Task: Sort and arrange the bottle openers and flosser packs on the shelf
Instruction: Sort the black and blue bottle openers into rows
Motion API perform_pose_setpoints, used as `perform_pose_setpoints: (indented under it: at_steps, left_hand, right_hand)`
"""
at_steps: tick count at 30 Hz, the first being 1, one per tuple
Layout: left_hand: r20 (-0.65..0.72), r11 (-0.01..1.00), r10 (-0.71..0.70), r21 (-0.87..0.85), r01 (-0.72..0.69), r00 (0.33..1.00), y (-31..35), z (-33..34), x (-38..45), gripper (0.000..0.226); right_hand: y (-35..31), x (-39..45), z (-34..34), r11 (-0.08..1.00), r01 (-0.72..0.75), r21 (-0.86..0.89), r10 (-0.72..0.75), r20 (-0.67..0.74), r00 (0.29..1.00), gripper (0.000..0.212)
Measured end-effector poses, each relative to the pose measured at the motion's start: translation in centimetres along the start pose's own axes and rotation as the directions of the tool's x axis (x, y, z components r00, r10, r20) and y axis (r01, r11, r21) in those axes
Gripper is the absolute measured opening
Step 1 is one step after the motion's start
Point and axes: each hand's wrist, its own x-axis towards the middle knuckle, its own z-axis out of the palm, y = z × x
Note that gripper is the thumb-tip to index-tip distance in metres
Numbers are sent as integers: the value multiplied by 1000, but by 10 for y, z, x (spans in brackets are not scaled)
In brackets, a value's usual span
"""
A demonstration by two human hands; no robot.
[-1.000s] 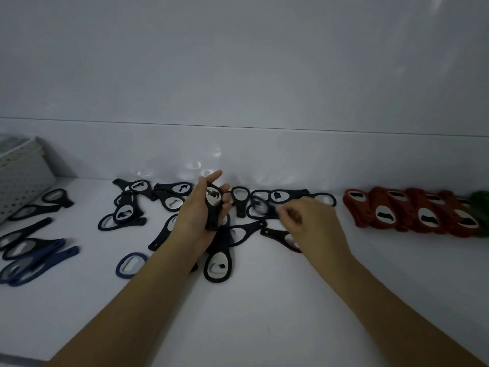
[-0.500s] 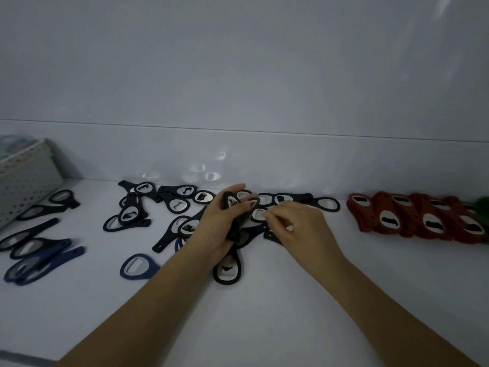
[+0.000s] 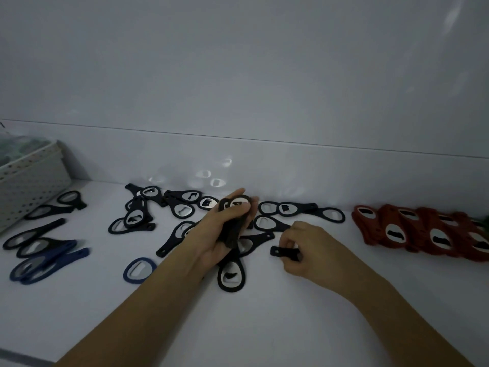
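Black bottle openers (image 3: 182,205) lie scattered over the middle of the white shelf (image 3: 264,313). My left hand (image 3: 219,231) grips a stack of black bottle openers (image 3: 234,226), held upright above the pile. My right hand (image 3: 309,250) pinches the handle of one black bottle opener (image 3: 283,252) just right of the stack, low over the shelf. Another black opener (image 3: 231,274) lies flat under my left wrist. A row of red bottle openers (image 3: 412,229) overlaps along the right. Blue bottle openers (image 3: 45,263) sit at the left, with one more blue opener (image 3: 139,270) near my left forearm.
A white perforated basket (image 3: 29,178) stands at the far left against the white back wall (image 3: 264,88). More black openers (image 3: 53,207) lie beside it. Something green (image 3: 485,221) shows at the right edge.
My right hand has drawn back and down from the pile with one black opener pinched in it. My left hand keeps its stack, now tilted further right.
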Motion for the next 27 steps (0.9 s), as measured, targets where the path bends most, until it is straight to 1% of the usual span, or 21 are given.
perform_pose_setpoints:
  at_steps: [2,4,5,7,8,10,11,12,13,14,15,16,18,19,22,24,25,26,27]
  left_hand:
    - [20,998,-57,-12,58,998,-1,0,-1,57]
    - [9,996,-87,11,87,996,-3,0,-1,50]
    - [-10,996,-87,32,88,996,-3,1,-1,47]
    - [-17,996,-89,28,89,996,-4,2,-1,46]
    - [-2,995,-101,-11,101,995,-4,1,-2,48]
    - [29,993,-109,-43,111,994,-4,0,-2,50]
    - [17,994,-106,-3,106,994,-4,0,-1,51]
    - [-4,992,-98,75,98,995,-4,0,-1,51]
    - [-32,981,-81,174,85,996,-5,-1,0,51]
    - [-48,962,-63,264,74,997,-6,-1,1,52]
    - [-59,947,-50,314,67,997,-8,-2,3,55]
    - [-66,946,-43,319,62,997,-8,-3,4,56]
    - [-77,967,-35,248,53,996,-8,-6,7,49]
    - [-71,980,-35,193,49,997,-8,-7,9,45]
    - [-47,997,-70,18,71,996,-5,-7,9,38]
    - [-28,988,-112,-111,108,993,-5,-3,7,31]
    - [-44,981,-124,-159,115,991,-5,-2,8,30]
    - [-57,973,-127,-203,113,990,-4,0,7,32]
    - [-75,971,-118,-217,99,990,-4,0,8,40]
  right_hand:
    - [0,0,-3,999,15,-36,-18,-89,996,11]
    - [-1,2,-8,999,4,-50,-16,-253,967,9]
    - [-3,3,-12,999,-13,-39,-2,-351,936,9]
    - [-10,3,-18,1000,-23,13,26,-543,839,11]
    - [-14,1,-21,999,-10,49,38,-624,781,11]
    - [-24,-3,-22,995,44,85,35,-752,659,9]
    - [-29,-5,-21,995,74,66,8,-795,607,9]
    - [-33,-6,-18,995,101,21,-40,-824,566,10]
    - [-37,-6,-15,991,128,-43,-106,-835,540,11]
    - [-39,-5,-11,981,155,-116,-183,-823,538,13]
    - [-41,-4,-7,963,188,-190,-264,-789,554,16]
    - [-41,-3,-2,940,231,-252,-341,-741,579,19]
    - [-38,1,8,894,319,-315,-448,-642,622,23]
    - [-35,3,11,882,346,-320,-471,-610,637,23]
    - [-30,4,13,889,362,-281,-458,-562,689,26]
    - [-28,4,13,896,368,-249,-444,-514,734,28]
    - [-28,4,14,899,365,-243,-438,-487,756,29]
    - [-28,5,16,902,356,-243,-430,-463,775,29]
    - [-28,6,17,907,343,-242,-418,-445,792,29]
